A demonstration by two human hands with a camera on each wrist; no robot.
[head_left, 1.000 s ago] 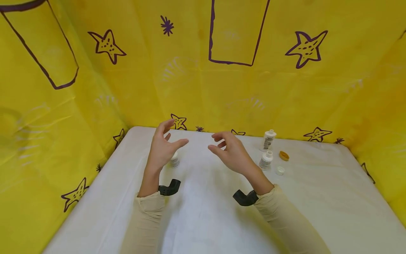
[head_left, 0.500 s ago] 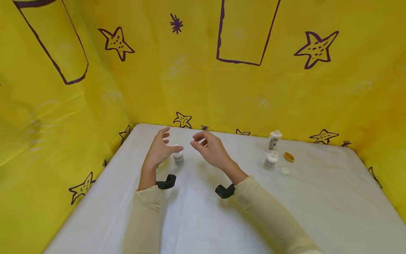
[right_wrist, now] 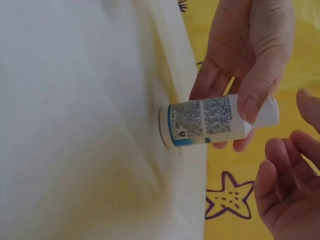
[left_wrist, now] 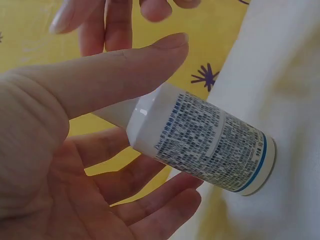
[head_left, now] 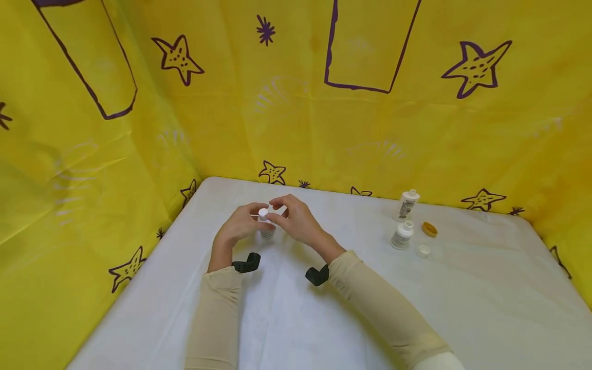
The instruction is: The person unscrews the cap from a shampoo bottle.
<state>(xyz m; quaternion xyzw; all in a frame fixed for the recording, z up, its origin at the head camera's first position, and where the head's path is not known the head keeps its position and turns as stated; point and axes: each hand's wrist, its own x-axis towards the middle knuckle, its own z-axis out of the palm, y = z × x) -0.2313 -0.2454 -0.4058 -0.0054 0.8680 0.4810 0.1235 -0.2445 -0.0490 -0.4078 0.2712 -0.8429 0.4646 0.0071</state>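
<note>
A small white bottle (left_wrist: 210, 137) with a printed label and a blue band near its base stands on the white table, seen at left of centre in the head view. My left hand (head_left: 240, 223) holds it near the shoulder, thumb on the near side and fingers round the far side. A plain white cap (right_wrist: 267, 111) tops the bottle. Beside that cap, my right hand (head_left: 296, 221) has its thumb and fingers bent loosely, with a small gap to the cap in the right wrist view.
At the right, two uncapped white bottles, a taller one (head_left: 407, 205) behind a shorter one (head_left: 401, 237), stand on the table (head_left: 370, 288). An orange cap (head_left: 429, 229) and a white cap (head_left: 423, 251) lie by them. Yellow cloth walls (head_left: 296, 123) rise behind and beside the table.
Both hands have come together at the bottle. The right hand moved left towards its cap, and the left hand's thumb and fingers closed round the bottle.
</note>
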